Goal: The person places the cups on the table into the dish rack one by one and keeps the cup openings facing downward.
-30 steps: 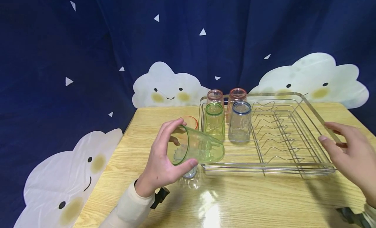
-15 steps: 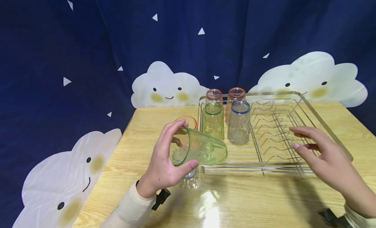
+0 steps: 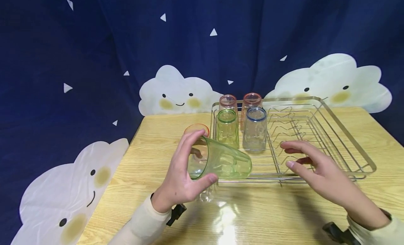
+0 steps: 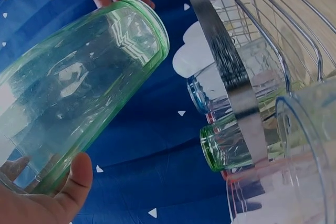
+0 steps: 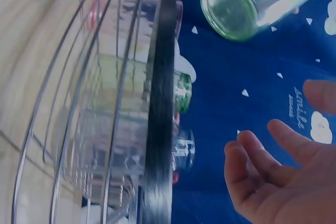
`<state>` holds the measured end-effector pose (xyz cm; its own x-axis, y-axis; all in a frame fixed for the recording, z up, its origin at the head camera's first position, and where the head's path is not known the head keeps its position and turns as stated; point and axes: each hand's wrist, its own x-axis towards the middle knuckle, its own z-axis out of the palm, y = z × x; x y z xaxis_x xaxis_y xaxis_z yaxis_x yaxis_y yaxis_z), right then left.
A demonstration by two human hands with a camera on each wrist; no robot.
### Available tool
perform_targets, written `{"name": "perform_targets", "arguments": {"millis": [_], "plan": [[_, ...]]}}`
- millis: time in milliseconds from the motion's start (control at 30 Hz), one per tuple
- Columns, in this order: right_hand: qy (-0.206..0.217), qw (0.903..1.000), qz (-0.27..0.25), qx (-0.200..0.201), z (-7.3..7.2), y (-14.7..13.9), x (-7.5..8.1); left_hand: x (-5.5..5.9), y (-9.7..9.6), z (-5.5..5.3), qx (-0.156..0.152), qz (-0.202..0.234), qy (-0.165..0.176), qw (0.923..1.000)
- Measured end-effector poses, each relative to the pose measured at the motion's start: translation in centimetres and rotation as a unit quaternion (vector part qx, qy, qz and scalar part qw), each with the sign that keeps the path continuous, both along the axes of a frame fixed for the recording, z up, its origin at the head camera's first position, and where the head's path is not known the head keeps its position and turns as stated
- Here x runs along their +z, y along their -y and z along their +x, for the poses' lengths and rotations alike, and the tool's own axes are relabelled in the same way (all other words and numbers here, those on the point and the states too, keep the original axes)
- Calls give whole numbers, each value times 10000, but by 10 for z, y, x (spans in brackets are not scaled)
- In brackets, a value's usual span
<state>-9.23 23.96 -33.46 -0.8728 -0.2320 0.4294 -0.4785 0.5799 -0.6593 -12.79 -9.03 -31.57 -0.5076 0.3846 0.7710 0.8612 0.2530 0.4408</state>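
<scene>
The left hand (image 3: 180,183) is holding a transparent green-tinted tumbler (image 3: 228,160) aloft, and it's lying well over on its side up there, mouth facing the palm, base pointing across toward the right hand (image 3: 322,176). The left fingers are pinching it at the rim end, thumb on the near side, index finger along the top edge; whether the other fingers are reaching inside or behind the glass, the pictures aren't telling.

And that right hand! It's hovering over the silver wire dish rack (image 5: 161,93), fingers loosely bent and apart, thumb standing clear, gripping nothing, with a gap separating it from the tumbler's base.

Four glasses are standing in the rack, apparently bottoms up: a clear green one (image 3: 227,132), a clear blue-ringed one (image 3: 255,136) and, behind them, two pinkish-red ones. Over on the wooden tabletop (image 3: 268,217), an orange-red-rimmed clear glass (image 3: 195,128) is waiting partly behind the left hand.

Handling this well is probably calling for a steady rim pinch, since smooth walls like these may be slipping easily. Cupping the base with the free hand before loosening the left would be steadying any turn, and keeping the tumbler high would be sparing the standing glasses a knock.
</scene>
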Motion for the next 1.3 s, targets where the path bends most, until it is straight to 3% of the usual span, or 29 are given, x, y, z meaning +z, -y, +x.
{"name": "perform_targets", "arguments": {"millis": [233,533,800,1033,1233,1300], "plan": [[53,9991,47,409,-4,26,1,-3,-3,2,-7,-34,73,10000],[23,9968,24,796,-5,38,-1,-4,-6,0,-149,36,-29,9999],[433,9928,119,1110,-3,43,-6,-5,-10,1,-217,-51,-4,9998],[892,9894,148,1140,-2,48,-11,-7,-12,1,-409,-23,116,9991],[634,9931,274,951,-1,52,-13,-11,-12,1,-699,67,116,9975],[458,9949,334,837,0,51,-12,-11,-11,1,-635,19,67,9980]]}}
